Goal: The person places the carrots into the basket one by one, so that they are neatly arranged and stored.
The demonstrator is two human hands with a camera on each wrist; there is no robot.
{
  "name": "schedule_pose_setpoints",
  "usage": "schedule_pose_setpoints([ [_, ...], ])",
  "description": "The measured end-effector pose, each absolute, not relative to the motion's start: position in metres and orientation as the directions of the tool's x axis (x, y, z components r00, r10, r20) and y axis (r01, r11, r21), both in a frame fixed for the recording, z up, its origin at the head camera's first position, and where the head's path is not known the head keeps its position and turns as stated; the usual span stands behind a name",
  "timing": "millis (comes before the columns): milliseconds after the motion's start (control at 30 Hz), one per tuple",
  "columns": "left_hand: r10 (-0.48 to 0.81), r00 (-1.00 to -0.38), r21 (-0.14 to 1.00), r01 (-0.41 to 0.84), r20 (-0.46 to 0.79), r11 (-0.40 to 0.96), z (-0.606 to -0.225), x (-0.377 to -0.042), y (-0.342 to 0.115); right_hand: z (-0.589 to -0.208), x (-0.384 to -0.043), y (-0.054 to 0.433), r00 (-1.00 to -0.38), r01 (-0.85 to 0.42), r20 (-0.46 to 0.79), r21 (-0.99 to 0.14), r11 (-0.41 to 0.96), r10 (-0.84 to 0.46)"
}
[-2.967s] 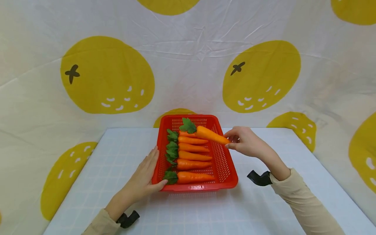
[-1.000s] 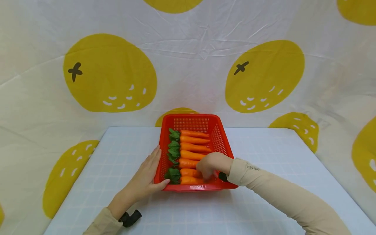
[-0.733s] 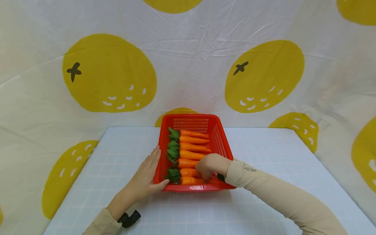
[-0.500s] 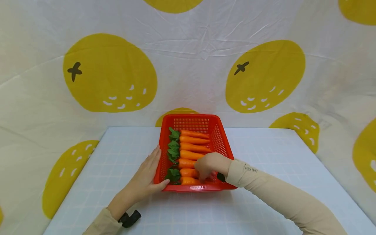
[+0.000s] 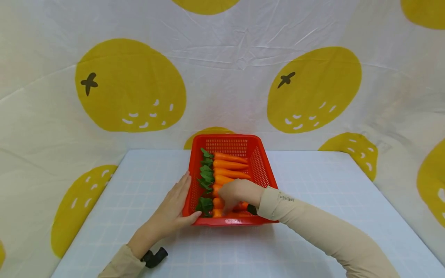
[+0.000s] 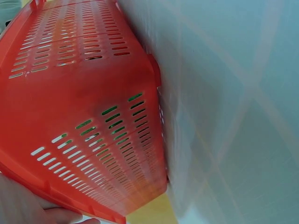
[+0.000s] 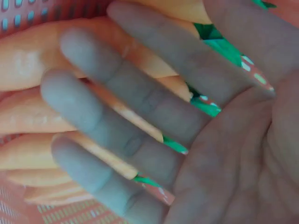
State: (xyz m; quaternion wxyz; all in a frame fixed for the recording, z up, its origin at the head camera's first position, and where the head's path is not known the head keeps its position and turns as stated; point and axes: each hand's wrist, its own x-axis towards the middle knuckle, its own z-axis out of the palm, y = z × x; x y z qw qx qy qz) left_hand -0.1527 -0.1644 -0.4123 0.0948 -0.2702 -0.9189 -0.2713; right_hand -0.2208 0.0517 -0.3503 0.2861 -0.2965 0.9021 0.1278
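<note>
Several carrots (image 5: 231, 165) with green leafy tops lie side by side in a red plastic basket (image 5: 236, 221), leaves to the left. My left hand (image 5: 168, 208) rests along the basket's left wall with straight fingers, its thumb at the near left corner. In the left wrist view that hand (image 6: 25, 205) touches the basket's rim (image 6: 60, 200). My right hand (image 5: 231, 193) is inside the basket, over the nearest carrots, and hides parts of them. The right wrist view shows its fingers (image 7: 88, 102) spread and fairly straight across the carrots (image 7: 28, 53), holding nothing.
The basket stands on a table with a pale checked cloth (image 5: 153, 166), near its far edge. Behind hangs a white curtain (image 5: 222, 85) with big yellow fruit prints. A black wrist strap (image 5: 154, 258) shows by the left sleeve.
My right hand first held a carrot above the basket, then lowered it to the front of the row and released it. Now it has shifted left toward the leaves. The left hand stays put.
</note>
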Motion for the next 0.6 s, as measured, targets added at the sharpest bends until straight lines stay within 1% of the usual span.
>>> schedule_pose_setpoints([
  [200, 0.450, -0.840, 0.449, 0.543, 0.304, 0.710, -0.413, -0.154, -0.163, -0.351, -0.219, 0.052, -0.677, -0.591, -0.581, 0.062, 0.804, -0.453],
  [300, 0.445, -0.840, 0.449, 0.543, 0.311, 0.710, -0.413, -0.154, -0.163, -0.349, -0.219, 0.053, -0.669, -0.587, -0.594, 0.053, 0.808, -0.447],
  [500, 0.438, -0.846, 0.441, 0.533, 0.305, 0.722, -0.413, -0.153, -0.163, -0.345, -0.220, 0.056, -0.642, -0.592, -0.622, 0.032, 0.806, -0.447],
  [600, 0.437, -0.847, 0.445, 0.531, 0.302, 0.721, -0.412, -0.152, -0.164, -0.342, -0.222, 0.058, -0.613, -0.610, -0.639, 0.008, 0.792, -0.466],
])
